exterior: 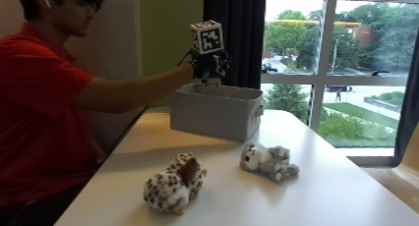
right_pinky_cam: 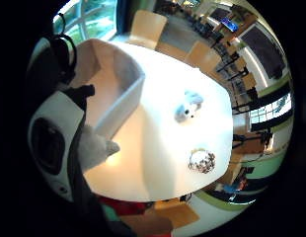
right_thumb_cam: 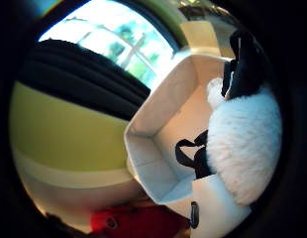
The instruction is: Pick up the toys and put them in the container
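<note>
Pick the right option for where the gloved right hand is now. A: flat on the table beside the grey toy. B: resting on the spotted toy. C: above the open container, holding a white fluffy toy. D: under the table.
C: the right hand is above the container, fingers round a white fluffy toy.

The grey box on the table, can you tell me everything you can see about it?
The grey box is a rectangular, open-topped bin that looks like fabric, with pale walls and a bare floor inside. It stands upright at the table's far end, near the window. The gloved right hand holds a fluffy white toy just above its opening. Nothing else touches it.
</note>
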The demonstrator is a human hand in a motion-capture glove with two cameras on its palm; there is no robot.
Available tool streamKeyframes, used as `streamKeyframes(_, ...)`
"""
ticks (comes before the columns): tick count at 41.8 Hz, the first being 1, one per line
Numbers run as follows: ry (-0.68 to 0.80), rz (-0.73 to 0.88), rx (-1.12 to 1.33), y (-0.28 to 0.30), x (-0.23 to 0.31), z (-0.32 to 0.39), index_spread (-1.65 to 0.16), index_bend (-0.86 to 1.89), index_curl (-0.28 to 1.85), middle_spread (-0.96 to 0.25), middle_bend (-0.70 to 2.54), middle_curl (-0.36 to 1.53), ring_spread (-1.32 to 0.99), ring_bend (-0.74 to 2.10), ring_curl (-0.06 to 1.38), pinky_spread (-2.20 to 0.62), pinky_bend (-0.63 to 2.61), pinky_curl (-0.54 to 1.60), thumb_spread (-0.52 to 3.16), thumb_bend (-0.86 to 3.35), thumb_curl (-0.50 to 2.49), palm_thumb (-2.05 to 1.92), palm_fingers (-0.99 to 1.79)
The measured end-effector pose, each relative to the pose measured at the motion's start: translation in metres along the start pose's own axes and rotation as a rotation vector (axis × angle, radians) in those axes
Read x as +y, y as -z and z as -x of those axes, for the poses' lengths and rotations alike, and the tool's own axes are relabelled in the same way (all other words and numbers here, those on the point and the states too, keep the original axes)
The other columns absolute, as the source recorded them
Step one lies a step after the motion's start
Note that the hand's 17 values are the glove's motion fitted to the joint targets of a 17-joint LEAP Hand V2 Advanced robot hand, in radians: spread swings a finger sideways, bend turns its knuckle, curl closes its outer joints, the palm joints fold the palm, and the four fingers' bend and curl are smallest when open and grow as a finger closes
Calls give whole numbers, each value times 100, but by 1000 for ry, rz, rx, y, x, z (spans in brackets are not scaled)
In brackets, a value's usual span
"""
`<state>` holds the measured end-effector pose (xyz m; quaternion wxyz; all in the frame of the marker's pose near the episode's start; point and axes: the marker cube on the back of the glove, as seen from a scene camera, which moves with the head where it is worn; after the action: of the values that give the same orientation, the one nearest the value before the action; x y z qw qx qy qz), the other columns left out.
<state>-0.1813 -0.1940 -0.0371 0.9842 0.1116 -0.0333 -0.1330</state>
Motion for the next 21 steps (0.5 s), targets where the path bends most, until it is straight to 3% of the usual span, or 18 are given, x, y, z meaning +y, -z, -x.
streamKeyframes(21, 105, 69, -80, -36, -17, 86, -52, 28, 112, -45, 48, 70, -53, 78, 51, -47, 92, 42, 49, -1, 108, 57, 86)
